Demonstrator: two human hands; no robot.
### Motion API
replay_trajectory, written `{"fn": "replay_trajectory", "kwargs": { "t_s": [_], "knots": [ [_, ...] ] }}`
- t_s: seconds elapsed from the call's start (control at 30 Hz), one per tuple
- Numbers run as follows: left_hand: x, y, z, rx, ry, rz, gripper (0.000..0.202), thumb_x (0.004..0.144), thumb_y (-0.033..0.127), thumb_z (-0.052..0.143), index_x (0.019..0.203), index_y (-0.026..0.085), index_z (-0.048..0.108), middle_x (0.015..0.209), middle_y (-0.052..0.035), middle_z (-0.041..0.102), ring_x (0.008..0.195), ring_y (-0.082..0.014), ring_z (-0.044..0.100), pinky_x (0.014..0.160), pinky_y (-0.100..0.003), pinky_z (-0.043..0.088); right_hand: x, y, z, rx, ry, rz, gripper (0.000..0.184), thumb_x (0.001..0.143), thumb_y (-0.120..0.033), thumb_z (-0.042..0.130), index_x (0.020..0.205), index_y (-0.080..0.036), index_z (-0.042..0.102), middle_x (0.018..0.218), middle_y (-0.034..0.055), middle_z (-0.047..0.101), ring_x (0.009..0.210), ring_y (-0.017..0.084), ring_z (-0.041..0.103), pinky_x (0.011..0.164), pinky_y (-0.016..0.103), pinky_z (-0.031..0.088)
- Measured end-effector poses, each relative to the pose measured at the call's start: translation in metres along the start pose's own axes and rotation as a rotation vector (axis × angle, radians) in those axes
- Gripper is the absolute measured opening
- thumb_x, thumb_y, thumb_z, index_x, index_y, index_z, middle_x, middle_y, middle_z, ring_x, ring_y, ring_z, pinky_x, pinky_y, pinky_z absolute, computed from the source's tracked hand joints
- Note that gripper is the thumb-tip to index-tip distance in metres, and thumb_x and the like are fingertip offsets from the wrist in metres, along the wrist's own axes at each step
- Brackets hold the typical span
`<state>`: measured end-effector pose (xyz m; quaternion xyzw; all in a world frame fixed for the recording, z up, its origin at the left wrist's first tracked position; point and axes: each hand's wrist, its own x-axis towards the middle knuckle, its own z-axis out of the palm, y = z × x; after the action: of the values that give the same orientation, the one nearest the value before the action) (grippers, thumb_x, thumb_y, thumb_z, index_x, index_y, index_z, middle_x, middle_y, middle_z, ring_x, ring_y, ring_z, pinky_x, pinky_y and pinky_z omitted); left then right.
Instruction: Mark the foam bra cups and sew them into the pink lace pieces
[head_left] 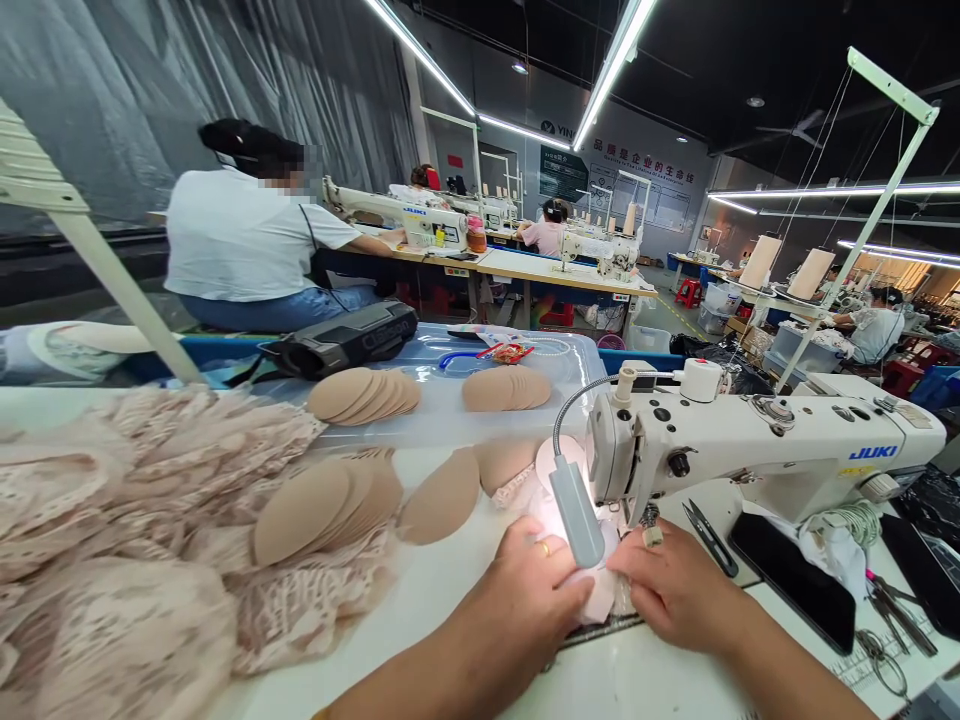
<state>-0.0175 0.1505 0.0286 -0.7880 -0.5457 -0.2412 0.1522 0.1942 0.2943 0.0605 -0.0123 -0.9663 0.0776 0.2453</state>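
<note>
Left hand [534,590]: flat on the worktop [450,590], fingers spread and pressing the near edge of the lace piece [600,590]; ring on one finger; not closed around anything.
Right hand [679,590]: palm down, fingers pinching and steadying the right side of the same lace piece, just in front of the needle area.
Lace piece: pale pink, under the sewing machine head [622,465], lit by the gooseneck lamp [574,505]; partly hidden by lamp and hands, so seam position cannot be told.
Progress, as judged: one piece under the needle; a large unsewn supply alongside, so most of the batch appears left to do. No finished stack identifiable.
Thread snips [709,535]: on the machine bed, just right of the right hand, untouched.
Phone [791,580]: dark, flat on the worktop, right of the snips.
Scissors [896,610]: near the right edge of the worktop.
Foam cups, near stack [330,505]: fanned out left of the hands, resting partly on lace.
Lace pile [142,520]: heaped over the left half of the worktop.
Foam cups, far stacks [364,395]: two fanned rows on a clear plastic cover [435,415] behind the worktop.
Black bag [349,338]: at the far edge of the cover.
Background: person in a white shirt [240,245] seated at the next row, back turned; further sewing stations beyond.
</note>
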Motion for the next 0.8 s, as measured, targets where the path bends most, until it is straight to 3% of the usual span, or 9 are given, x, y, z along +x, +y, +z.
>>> {"fn": "replay_trajectory", "kwargs": {
  "t_s": [0.1,0.23,0.37,0.53,0.8],
  "knots": [
    [-0.001,0.019,-0.006,-0.021,0.071,0.035,0.011,0.087,0.014,0.062,0.089,0.025,0.06,0.083,0.0029,0.068,0.069,-0.0193,0.056,0.095,-0.048,0.033,0.001,-0.003,-0.004,0.044,-0.1,-0.065,0.019,0.083,-0.006,0.057,0.088,-0.024,0.062,0.084,0.001,0.065,0.074,0.02,0.051,0.073,0.032,0.044],
    [0.004,0.024,-0.011,-0.042,0.185,0.055,0.014,0.086,0.011,0.055,0.085,0.024,0.058,0.077,0.0056,0.065,0.063,-0.0167,0.051,0.094,-0.048,0.03,0.002,-0.006,-0.004,0.045,-0.132,-0.048,0.018,0.082,-0.006,0.057,0.085,-0.023,0.061,0.083,0.001,0.062,0.074,0.019,0.049,0.072,0.032,0.04],
    [0.009,0.013,-0.013,-0.028,0.093,0.069,0.019,0.086,0.004,0.051,0.08,0.022,0.053,0.076,0.005,0.062,0.066,-0.017,0.054,0.094,-0.047,0.03,0.002,-0.006,0.001,0.036,-0.13,0.001,0.019,0.083,-0.006,0.056,0.088,-0.023,0.063,0.081,0.0013,0.059,0.078,0.021,0.051,0.072,0.032,0.039],
    [0.012,-0.004,-0.011,-0.078,0.099,0.093,0.021,0.086,0.006,0.051,0.073,0.022,0.049,0.073,0.0038,0.061,0.065,-0.0179,0.05,0.09,-0.046,0.03,0.002,-0.004,0.01,0.002,-0.119,0.063,0.022,0.083,-0.006,0.056,0.093,-0.024,0.065,0.08,0.0007,0.057,0.076,0.021,0.048,0.072,0.032,0.037],
    [0.028,-0.024,-0.03,-0.101,-0.079,0.09,0.021,0.092,0.006,0.058,0.083,0.024,0.064,0.083,0.0004,0.07,0.078,-0.0219,0.063,0.09,-0.041,0.038,0.003,0.0,0.023,-0.093,-0.09,0.11,0.02,0.083,-0.006,0.053,0.09,-0.024,0.058,0.082,0.0016,0.058,0.074,0.022,0.047,0.068,0.032,0.034]
  ]
}}
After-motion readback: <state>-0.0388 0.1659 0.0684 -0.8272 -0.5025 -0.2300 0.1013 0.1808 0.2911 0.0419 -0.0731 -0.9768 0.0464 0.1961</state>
